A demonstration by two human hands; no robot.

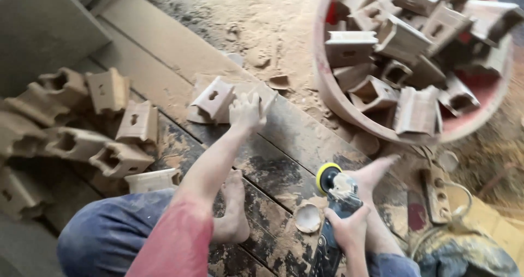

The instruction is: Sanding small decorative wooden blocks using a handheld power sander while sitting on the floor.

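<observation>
Many carved wooden blocks wait in the tub (pixel 327 86); a smaller heap (pixel 82 124) lies stacked left.
Left hand (pixel 246 110) clamps one wooden block (pixel 215 99) on the floorboards (pixel 284 162); right hand (pixel 349 228) is closed around the sander (pixel 335 192).

Sawdust (pixel 262 20) covers the ground beyond dark, stained floor planks (pixel 284 162); pale boards (pixel 164 48) lie alongside. Daylight falls evenly, flat and dusty.

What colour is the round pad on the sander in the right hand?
Yellow, on the sander held by the right hand; head view.

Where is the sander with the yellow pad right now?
In the head view the sander is low and right of centre, gripped in the right hand, above the dark plank floor beside a round sanding disc.
</observation>
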